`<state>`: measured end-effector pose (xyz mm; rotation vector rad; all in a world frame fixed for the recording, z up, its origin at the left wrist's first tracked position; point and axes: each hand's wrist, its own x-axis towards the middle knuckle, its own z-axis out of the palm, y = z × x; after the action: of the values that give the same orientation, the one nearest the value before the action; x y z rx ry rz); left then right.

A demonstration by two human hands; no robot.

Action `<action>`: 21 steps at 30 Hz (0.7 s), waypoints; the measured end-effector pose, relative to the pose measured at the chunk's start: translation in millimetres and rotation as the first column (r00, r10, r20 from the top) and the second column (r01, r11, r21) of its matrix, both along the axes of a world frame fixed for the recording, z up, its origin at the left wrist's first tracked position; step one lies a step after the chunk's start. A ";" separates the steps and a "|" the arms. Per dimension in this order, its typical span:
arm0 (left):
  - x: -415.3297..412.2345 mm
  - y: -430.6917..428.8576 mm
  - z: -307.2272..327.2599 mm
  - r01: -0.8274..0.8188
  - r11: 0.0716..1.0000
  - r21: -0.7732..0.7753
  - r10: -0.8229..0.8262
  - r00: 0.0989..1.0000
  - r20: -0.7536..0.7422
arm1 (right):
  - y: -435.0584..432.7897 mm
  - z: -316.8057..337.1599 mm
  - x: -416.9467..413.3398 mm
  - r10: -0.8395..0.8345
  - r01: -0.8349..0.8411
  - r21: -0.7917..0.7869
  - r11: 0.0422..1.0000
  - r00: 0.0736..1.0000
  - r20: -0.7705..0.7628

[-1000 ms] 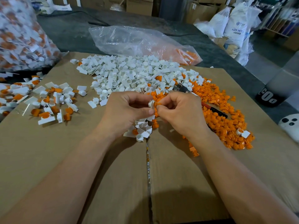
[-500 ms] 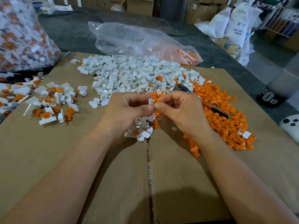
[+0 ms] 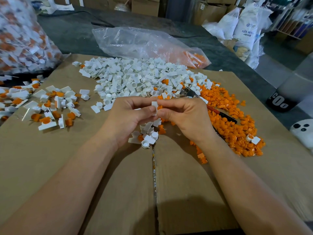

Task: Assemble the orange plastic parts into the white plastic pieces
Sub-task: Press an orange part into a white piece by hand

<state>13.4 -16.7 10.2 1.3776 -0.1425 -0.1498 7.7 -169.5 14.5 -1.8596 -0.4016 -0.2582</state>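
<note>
My left hand and my right hand meet over the middle of the cardboard sheet. Both pinch one small white plastic piece between thumbs and forefingers, with a bit of orange part showing beside it. Behind the hands lies a big heap of white pieces. A heap of orange parts spreads to the right. A few loose white and orange parts lie just under my left hand.
Assembled white-and-orange pieces lie scattered at the left. A full plastic bag stands far left, and a clear bag lies behind the heaps. Pliers with a red-black handle rest in the orange heap. A white device sits at the right edge.
Both hands stay together over the same spot. The white piece between the fingers has turned and now stands more visible, and the orange part is largely covered by it.
</note>
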 end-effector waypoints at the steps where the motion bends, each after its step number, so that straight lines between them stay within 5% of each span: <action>1: 0.0 0.3 0.4 -0.001 1.000 -0.003 0.001 1.000 0.005 | -0.1 -0.6 0.6 -0.005 0.005 -0.003 1.000 1.000 -0.005; 21: -0.8 1.0 3.1 -0.032 0.998 0.052 0.034 0.999 -0.032 | 6.5 3.4 -2.2 0.053 -0.052 0.037 0.998 0.998 -0.042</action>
<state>12.6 -15.7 13.3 1.4270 -0.0890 -0.1493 5.5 -163.1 17.9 -1.8141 -0.4131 -0.1879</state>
